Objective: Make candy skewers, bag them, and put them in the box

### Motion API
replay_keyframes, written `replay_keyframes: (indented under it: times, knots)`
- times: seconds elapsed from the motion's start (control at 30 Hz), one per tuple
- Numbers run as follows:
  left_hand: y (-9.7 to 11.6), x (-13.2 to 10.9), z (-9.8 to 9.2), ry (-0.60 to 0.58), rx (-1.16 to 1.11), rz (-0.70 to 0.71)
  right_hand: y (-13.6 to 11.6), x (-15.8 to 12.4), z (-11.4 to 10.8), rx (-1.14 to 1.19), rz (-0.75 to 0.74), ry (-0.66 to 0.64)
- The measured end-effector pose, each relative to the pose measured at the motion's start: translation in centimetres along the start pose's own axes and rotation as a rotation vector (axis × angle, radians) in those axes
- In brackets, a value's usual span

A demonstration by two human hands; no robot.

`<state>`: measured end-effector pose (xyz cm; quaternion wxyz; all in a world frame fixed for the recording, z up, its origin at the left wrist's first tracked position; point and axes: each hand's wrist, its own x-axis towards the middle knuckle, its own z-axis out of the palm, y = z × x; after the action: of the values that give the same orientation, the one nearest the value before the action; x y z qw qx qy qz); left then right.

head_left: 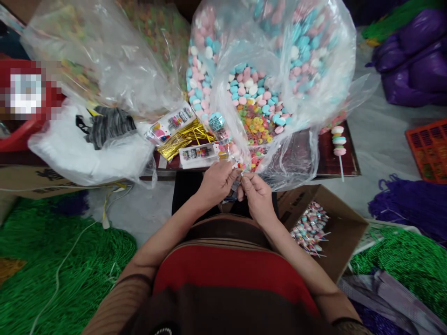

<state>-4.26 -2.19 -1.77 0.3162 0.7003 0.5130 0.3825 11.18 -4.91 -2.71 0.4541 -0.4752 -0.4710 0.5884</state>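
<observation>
At the table's front edge, my left hand [217, 182] and my right hand [258, 191] meet with fingertips pinched together. Between them they grip the lower end of a clear printed candy wrapper [238, 164], where a small white tip shows. Blue and pink candy [216, 122] shows in clear film just beyond my hands. Left of it lie a bundle of gold twist ties [188, 138] and two stacks of printed wrappers [197, 155]. An open plastic bag beyond my hands holds pink, blue and white candies [249, 86] and colourful ring candies [256, 123].
A candy skewer [339, 139] on a white stick lies at the table's right end. Below right, a cardboard box [344, 232] holds many wrapped skewers. A bag of ring candies [104, 51], a red basin [21, 130] and white plastic bags [87, 163] are at left. Green strands [70, 265] cover the floor.
</observation>
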Motion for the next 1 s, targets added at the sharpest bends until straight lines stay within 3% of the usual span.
replay_keyframes:
  times: [0.07, 0.2, 0.33, 0.5, 0.67, 0.83, 0.9, 1.0]
  knots:
    - [-0.1, -0.1, -0.4, -0.018, -0.279, -0.118, -0.1, -0.1, 0.0, -0.012, -0.006, -0.004]
    - [0.3, 0.8, -0.9, 0.104, -0.862, -0.32, -0.1, -0.3, 0.1, 0.001, 0.003, -0.016]
    - [1.9, 2.0, -0.9, 0.012, -1.129, -0.412, -0.1, -0.5, 0.4, -0.025, 0.016, -0.043]
    - [3.4, 1.5, 0.3, 0.009, -1.256, -0.437, 0.1, -0.7, 0.7, -0.027, -0.003, -0.08]
    - [3.2, 0.7, 1.4, -0.002, -1.226, -0.488, 0.2, -0.6, 0.8, -0.022, 0.007, -0.061]
    - [2.7, 0.7, 0.8, -0.03, -1.201, -0.498, -2.0, 0.5, -2.2, -0.231, 0.01, -0.241]
    - [2.9, 0.5, 0.3, -0.109, -1.226, -0.453, -3.0, 1.2, -3.7, -0.231, -0.015, -0.16]
    - [3.6, -0.1, 0.4, -0.407, -1.347, -0.431, -4.1, 2.3, -4.6, -0.022, -0.066, -0.08]
